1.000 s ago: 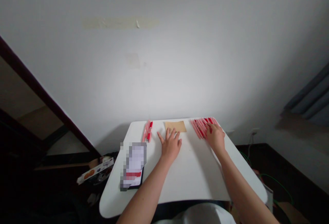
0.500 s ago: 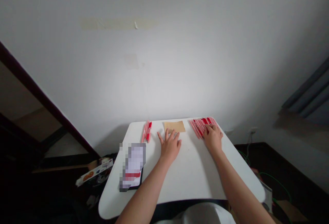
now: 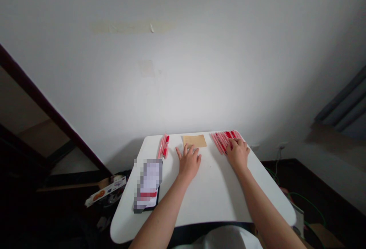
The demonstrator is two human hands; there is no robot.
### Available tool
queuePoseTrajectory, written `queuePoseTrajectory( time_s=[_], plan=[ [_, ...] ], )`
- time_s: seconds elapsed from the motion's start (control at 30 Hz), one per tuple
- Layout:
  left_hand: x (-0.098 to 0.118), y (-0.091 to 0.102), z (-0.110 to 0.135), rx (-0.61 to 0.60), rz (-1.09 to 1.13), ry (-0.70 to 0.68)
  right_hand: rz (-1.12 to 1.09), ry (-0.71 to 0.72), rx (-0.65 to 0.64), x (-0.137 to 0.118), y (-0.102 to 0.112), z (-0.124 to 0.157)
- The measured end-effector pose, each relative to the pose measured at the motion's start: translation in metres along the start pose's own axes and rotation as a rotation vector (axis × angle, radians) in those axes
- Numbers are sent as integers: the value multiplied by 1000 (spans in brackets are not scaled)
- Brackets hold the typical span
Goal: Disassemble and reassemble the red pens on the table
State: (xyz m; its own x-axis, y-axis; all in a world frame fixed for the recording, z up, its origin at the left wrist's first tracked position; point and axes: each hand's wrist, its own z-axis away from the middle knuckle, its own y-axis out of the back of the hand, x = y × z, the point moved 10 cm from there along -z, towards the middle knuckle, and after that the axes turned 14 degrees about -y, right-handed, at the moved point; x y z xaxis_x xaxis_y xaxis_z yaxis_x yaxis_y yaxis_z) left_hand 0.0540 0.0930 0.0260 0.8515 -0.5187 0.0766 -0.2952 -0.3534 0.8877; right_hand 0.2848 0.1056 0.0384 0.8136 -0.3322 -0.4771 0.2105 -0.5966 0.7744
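My left hand (image 3: pixel 189 163) rests on the white table (image 3: pixel 213 195) with its fingers spread, holding nothing. Its fingertips reach the near edge of a tan piece of paper (image 3: pixel 197 140). Over on the right, my right hand (image 3: pixel 238 153) bends its fingers down onto a row of pink and red pens (image 3: pixel 219 143) laid side by side. The fingers look closed on a pen there, though the hand covers part of the row and the fingertips are partly hidden. A smaller group of pink and red pens (image 3: pixel 164 146) lies at the table's back left.
A phone (image 3: pixel 150 184), partly blurred out, lies on the left of the table. Behind the table stands a pale wall (image 3: pixel 183 89). A long printed box (image 3: pixel 105 191) is low on the left, and green cables (image 3: pixel 310 199) run along the floor at right.
The right hand's fingers have shifted very slightly over the pens. The left hand and the things on the table stay as they were.
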Motion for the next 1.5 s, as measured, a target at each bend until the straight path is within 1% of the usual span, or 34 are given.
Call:
queuePoseTrajectory(
  time_s=[0.13, 0.23, 0.37, 0.43, 0.53, 0.63, 0.77, 0.93, 1.17, 1.37, 1.5],
  plan=[
    [-1, 1, 0, -7, -6, 12, -36, 48, 58, -8, 5, 2],
    [-5, 3, -1, -6, -21, 40, -68, 144, 64, -25, 6, 9],
    [-14, 7, 0, 5, -56, 102, -119, 321, -22, -60, -1, 30],
    [-19, 9, 1, 6, -75, 136, -138, 398, -109, -77, -9, 44],
    [-26, 12, 5, 14, -100, 181, -143, 482, -208, -99, -18, 66],
    [-31, 18, 9, 39, -141, 219, -125, 534, -278, -111, -26, 82],
    [-39, 30, 12, 86, -208, 278, -123, 553, -331, -112, -33, 91],
    [-50, 38, 15, 111, -237, 362, -139, 566, -356, -108, -33, 92],
    [-57, 39, 18, 131, -276, 385, -199, 546, -396, -105, -30, 90],
    [-61, 42, 18, 108, -325, 419, -266, 541, -420, -103, -28, 87],
    [-69, 44, 21, 116, -362, 474, -297, 537, -411, -100, -27, 85]
  ],
)
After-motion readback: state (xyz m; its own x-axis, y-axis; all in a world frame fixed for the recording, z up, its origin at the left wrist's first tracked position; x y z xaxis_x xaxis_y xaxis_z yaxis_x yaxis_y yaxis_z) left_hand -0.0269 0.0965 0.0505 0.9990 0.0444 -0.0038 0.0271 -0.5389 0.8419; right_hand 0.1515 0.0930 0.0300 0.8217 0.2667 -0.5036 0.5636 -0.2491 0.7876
